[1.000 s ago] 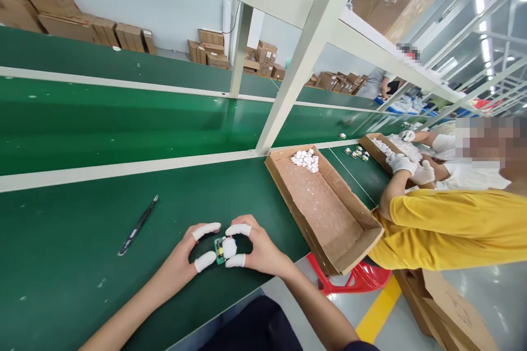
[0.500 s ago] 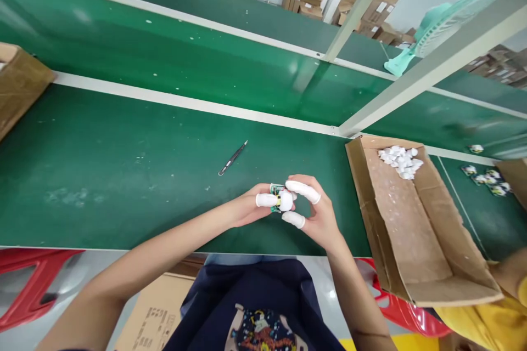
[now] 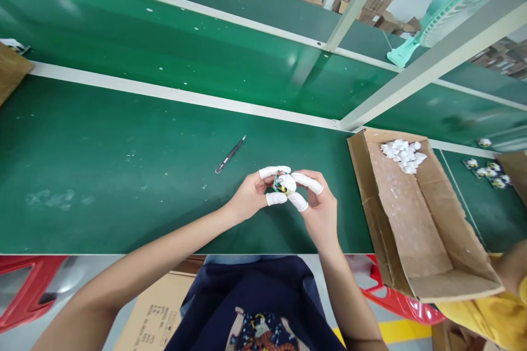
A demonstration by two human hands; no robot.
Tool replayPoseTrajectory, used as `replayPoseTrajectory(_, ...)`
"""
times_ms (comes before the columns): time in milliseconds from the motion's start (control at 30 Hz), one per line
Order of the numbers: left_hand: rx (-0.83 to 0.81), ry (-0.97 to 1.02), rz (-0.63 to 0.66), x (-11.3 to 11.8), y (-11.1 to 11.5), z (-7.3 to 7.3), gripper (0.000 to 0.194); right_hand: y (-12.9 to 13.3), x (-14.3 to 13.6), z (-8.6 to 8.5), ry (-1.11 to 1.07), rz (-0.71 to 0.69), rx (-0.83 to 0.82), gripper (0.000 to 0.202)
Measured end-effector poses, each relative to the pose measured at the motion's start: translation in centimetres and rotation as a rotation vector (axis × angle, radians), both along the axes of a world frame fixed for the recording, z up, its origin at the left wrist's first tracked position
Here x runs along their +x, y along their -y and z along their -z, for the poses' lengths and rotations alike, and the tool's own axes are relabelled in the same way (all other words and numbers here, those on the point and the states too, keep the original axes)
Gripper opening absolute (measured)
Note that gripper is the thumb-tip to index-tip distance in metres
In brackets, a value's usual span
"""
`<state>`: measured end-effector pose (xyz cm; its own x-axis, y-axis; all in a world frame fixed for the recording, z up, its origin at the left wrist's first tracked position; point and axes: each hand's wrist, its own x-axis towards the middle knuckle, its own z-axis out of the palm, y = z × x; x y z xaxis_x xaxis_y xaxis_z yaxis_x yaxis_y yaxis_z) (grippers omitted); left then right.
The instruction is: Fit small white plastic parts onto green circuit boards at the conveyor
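Note:
A small green circuit board (image 3: 278, 186) with coloured components is pinched between the thumb and forefinger of my left hand (image 3: 248, 197). On the board sits a rounded white cap (image 3: 288, 182). My right hand (image 3: 324, 211) comes in from the right, its thumb and forefinger closed on either side of the cap. White finger cots cover the thumb and forefinger of both hands. Beyond my hands, to the left, black tweezers (image 3: 230, 154) lie on the green tabletop (image 3: 123, 175).
At the right stands an open cardboard box (image 3: 415, 225) with a heap of white pieces (image 3: 404, 156) at its far end. Past it lie several circuit boards (image 3: 488, 173), near a person's yellow sleeve (image 3: 481, 315). A metal post (image 3: 432, 46) rises behind the box.
My left hand has turned, so its thumb now grips the board's near edge and its forefinger the far edge. My right fingers have closed in on the white cap. The view has shifted slightly.

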<state>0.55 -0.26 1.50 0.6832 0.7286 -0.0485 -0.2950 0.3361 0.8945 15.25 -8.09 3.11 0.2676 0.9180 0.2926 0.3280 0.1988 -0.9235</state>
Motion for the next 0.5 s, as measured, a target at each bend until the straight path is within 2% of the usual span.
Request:
replayPoseTrajectory(133,0.026,-0.028,-0.013,0.0,-0.1,0.4,0.058,-0.6,-0.3,0.6,-0.181,-0.024,0.003,0.019)
replayPoseTrajectory(333,0.106,-0.132,-0.022,-0.1,-0.4,0.6,0.061,-0.9,-0.1,0.9,-0.121,0.017,0.023,0.014)
replayPoseTrajectory(500,0.186,-0.281,-0.056,-0.2,-0.5,0.1,0.062,-1.3,0.0,1.1,-0.160,-0.019,0.015,0.033)
